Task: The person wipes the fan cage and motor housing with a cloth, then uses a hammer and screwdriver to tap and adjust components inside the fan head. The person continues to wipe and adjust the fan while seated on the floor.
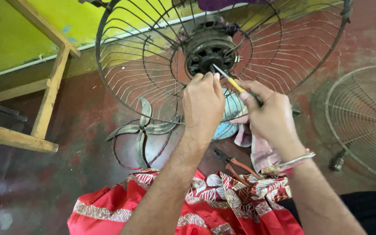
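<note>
The right hand (271, 116) is closed around a screwdriver (233, 82) with a yellow shaft section, whose thin metal tip points up and to the left at the motor hub (208, 54). The left hand (203, 103) sits just beside it, fingers curled together with the fingertips (205, 77) pressed at the lower edge of the hub, right by the screwdriver tip; whether they pinch a small part there cannot be told. The two hands are close together, nearly touching. Metal bangles (293, 162) circle the right wrist.

The hub is dark and round, set in the middle of a large wire fan guard (122, 74) that stands tilted above and around both hands, its ribs spreading out from the hub.

Below the left hand, seen through the wires, a metal fan blade (143, 126) with several dull grey vanes lies on the red floor (83, 148). Between the two hands, further down, a pale blue piece (225, 128) and a pinkish cloth (257, 150) lie on the floor, and pliers (233, 165) with reddish handles rest just under the forearms. A red garment (223, 204) with a leaf pattern covers the person's lap beneath the arms.

Well to the right of the right hand, a second wire guard (364, 122) lies flat on the floor. Far to the left stands a wooden frame (48, 93) against a yellow-green wall (9, 35).
</note>
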